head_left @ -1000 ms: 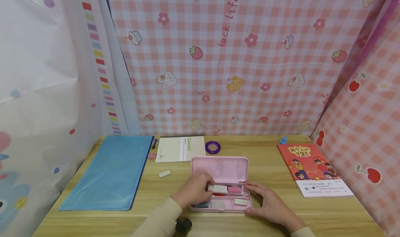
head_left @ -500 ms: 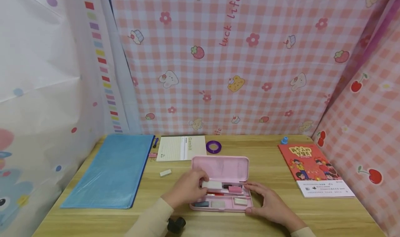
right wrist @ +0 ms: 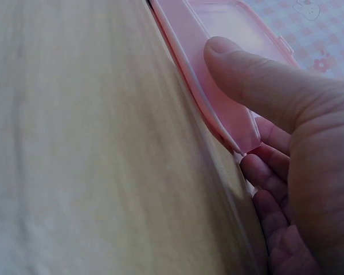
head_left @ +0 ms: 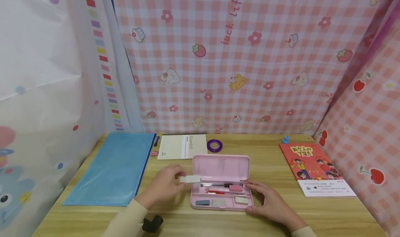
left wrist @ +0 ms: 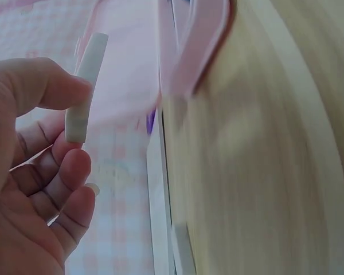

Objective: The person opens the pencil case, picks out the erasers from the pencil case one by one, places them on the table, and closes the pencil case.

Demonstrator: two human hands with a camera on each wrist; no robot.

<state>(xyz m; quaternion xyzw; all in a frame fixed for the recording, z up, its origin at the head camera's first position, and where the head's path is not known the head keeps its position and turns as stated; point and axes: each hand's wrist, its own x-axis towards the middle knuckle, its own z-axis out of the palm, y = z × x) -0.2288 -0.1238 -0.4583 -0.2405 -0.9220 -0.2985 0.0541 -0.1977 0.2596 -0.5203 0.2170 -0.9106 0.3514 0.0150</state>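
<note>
My left hand (head_left: 164, 185) pinches a white eraser (head_left: 191, 179) between thumb and fingers, just off the left end of an open pink pencil case (head_left: 220, 166). In the left wrist view the eraser (left wrist: 87, 86) is tilted, its narrow side showing. My right hand (head_left: 271, 205) holds the case's right end, thumb at the front corner and fingers at the back. Inside the case lie a black pen (head_left: 215, 185), a red pen (head_left: 214, 193), a pink eraser (head_left: 235, 188), a grey-blue block (head_left: 202, 202) and a small white eraser (head_left: 241, 200).
A blue folder (head_left: 109, 169) lies left, a notebook (head_left: 181, 146) and a purple tape roll (head_left: 214, 145) behind the case. To the right are a red book (head_left: 315, 167) and a small blue object (head_left: 285, 139). A white block (left wrist: 183, 250) rests near the notebook.
The left hand has lifted the white eraser out of the pencil case and carried it left, uncovering the pens and the grey-blue block. The right hand stays at the case.
</note>
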